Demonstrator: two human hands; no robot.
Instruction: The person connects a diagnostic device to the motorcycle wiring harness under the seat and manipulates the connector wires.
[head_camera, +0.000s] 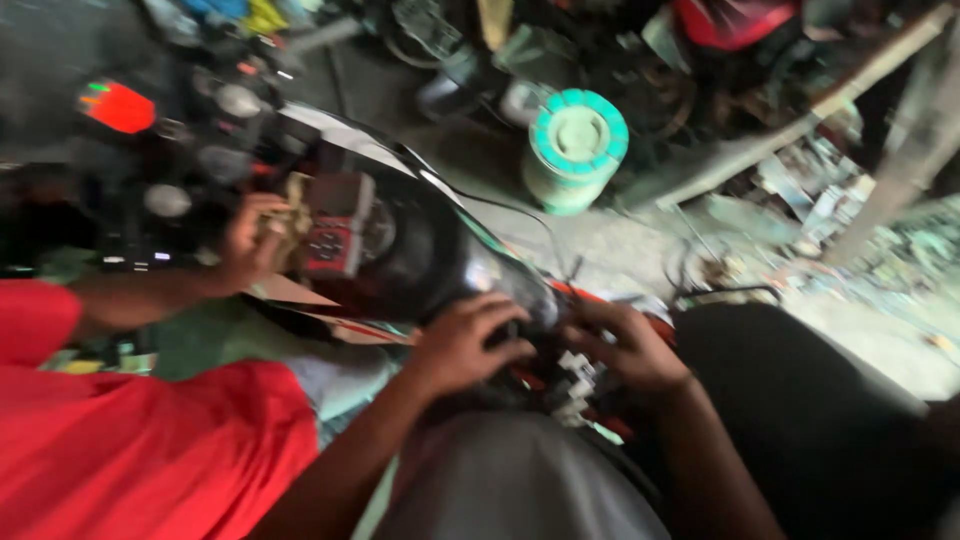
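The view is blurred by motion. My left hand (462, 343) lies curled on the rear edge of a black motorcycle fuel tank (440, 250), its fingers over something dark that I cannot make out. My right hand (628, 347) is beside it, fingers closed around a cluster of white plastic connectors (575, 378) with red wires. Both hands sit where the tank meets the black seat (800, 400). A co-worker in a red shirt (130, 450) reaches in from the left. That person's hand (250, 243) presses a tan rag against a red part (335, 235) near the handlebars.
A teal and white round can (574, 146) stands on the concrete floor beyond the tank. Scrap metal, tools and a red object (735, 20) crowd the back. A pale pole (800, 125) slants at right. A red indicator lamp (120, 106) is at upper left.
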